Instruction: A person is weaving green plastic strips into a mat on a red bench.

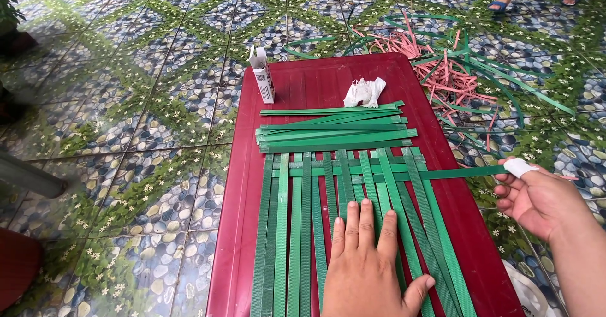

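Tiled floor [126, 102]: patterned in blue pebble and green lattice, spread beneath everything.

Desk [240, 228]: low, dark red, rectangular, carrying the work.

Woven mat [297, 228]: green plastic strapping, long strips laid side by side lengthwise down the desk, a few cross strips threaded near their far end.

Loose bundle of green strips [334, 131]: lay crosswise just beyond the weave.

Heap of pink and green offcuts [442, 64]: lay on the floor past the desk's far right corner.

Left hand [369, 260]: lay flat, fingers spread, pressing the lengthwise strips to the desk; closed on nothing.

Right hand [536, 197]: off the desk's right edge, one fingertip wrapped in white tape, fingers pinched on the end of a cross strip [454, 173] running through the weave.

White carton [262, 74]: small, upright, at the desk's far left corner.

Crumpled white tissue [364, 91]: beside it, apart.

Handling note: the cross strip would likely seat best if drawn level and snug against its neighbour while the flat palm kept the lengthwise strips from sliding or overlapping.
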